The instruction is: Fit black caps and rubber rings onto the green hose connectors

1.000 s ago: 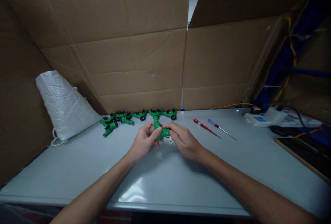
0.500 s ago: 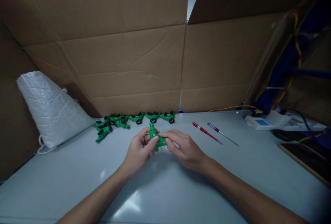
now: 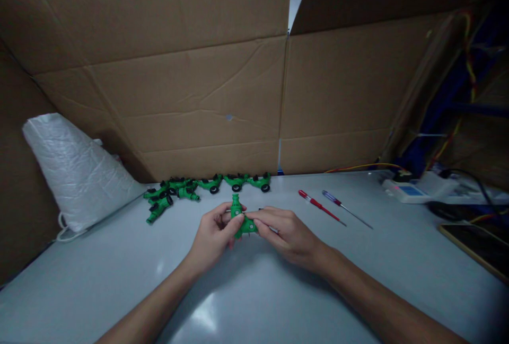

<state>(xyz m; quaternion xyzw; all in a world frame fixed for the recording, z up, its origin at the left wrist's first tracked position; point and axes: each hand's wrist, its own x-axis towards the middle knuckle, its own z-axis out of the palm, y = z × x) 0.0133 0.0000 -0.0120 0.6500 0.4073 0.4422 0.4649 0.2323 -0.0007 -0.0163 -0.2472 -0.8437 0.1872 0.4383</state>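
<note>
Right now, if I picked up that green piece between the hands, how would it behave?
The green piece is probably stiff: its neck juts above the left hand without sagging. It seems light, being smaller than that hand. Its branched shape may resist rolling.

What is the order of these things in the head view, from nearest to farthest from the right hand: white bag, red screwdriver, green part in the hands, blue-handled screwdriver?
From the right hand:
1. Green part: at its fingertips, between both hands.
2. Red screwdriver: ahead, slightly right.
3. Blue-handled screwdriver: just beyond the red one.
4. White bag: far left.
</note>
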